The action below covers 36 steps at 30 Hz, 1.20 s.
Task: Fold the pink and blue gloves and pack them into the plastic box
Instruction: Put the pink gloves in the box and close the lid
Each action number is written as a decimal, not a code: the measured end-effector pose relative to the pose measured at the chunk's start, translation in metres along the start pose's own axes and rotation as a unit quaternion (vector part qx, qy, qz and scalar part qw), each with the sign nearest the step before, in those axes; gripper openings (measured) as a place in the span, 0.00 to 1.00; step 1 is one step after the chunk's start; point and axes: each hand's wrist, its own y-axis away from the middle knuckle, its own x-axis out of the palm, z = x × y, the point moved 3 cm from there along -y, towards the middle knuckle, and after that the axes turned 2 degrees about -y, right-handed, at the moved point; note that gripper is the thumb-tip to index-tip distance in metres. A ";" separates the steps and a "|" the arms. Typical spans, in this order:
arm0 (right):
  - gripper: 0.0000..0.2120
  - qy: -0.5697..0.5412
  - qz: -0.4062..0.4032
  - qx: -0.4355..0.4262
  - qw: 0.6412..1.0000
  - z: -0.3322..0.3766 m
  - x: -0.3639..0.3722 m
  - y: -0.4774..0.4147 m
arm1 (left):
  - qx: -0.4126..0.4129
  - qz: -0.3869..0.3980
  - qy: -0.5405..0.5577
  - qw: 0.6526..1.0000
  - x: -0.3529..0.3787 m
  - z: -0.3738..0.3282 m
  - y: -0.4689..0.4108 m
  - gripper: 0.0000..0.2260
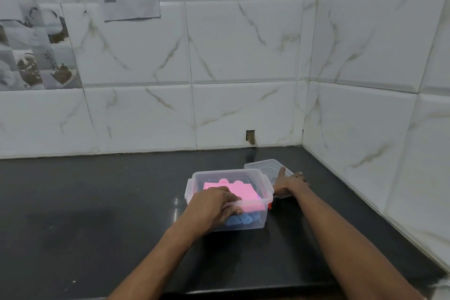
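A clear plastic box stands on the black counter. Folded pink gloves lie on top inside it, and blue gloves show underneath through the front wall. My left hand grips the box's near rim, thumb on the outside wall and fingers over the edge touching the pink gloves. My right hand rests on the clear lid, which lies flat on the counter just right of and behind the box; whether its fingers grip the lid is unclear.
A small red object peeks out beside the box's right wall. The black counter meets white tiled walls at the back and the right, forming a corner. Its front edge runs along the bottom of the view.
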 end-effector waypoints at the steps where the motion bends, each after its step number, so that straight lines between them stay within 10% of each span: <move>1: 0.58 -0.013 -0.005 0.002 1.000 0.000 -0.003 0.001 | 0.005 -0.001 -0.004 1.000 -0.001 -0.001 0.001 0.17; 9: 0.65 -0.132 -0.030 -0.030 0.990 -0.020 -0.031 0.022 | -0.125 -0.015 0.225 0.966 -0.020 0.000 -0.003 0.24; 14: 0.60 -0.162 -0.088 -0.145 0.972 -0.026 -0.102 0.069 | -0.239 -0.112 0.498 0.826 -0.043 0.014 -0.040 0.20; 19: 0.61 -0.015 -0.037 -0.304 0.952 -0.007 -0.140 0.121 | -0.254 -0.043 0.687 0.680 -0.066 0.019 -0.083 0.28; 22: 0.54 0.032 -0.017 -0.339 0.940 0.002 -0.138 0.136 | -0.247 -0.013 0.732 0.635 -0.069 0.014 -0.091 0.15; 28: 0.59 -0.163 -0.037 -0.323 0.931 -0.004 -0.134 0.124 | -0.296 -0.125 0.681 0.658 -0.077 0.019 -0.090 0.14; 33: 0.23 -0.494 -0.116 -0.200 0.838 0.005 -0.129 0.110 | -0.292 -0.192 0.652 0.673 -0.095 0.024 -0.084 0.10; 36: 0.16 -0.453 -0.180 -0.184 0.854 0.016 -0.118 0.115 | -0.341 -0.209 0.499 0.769 -0.098 0.035 -0.064 0.05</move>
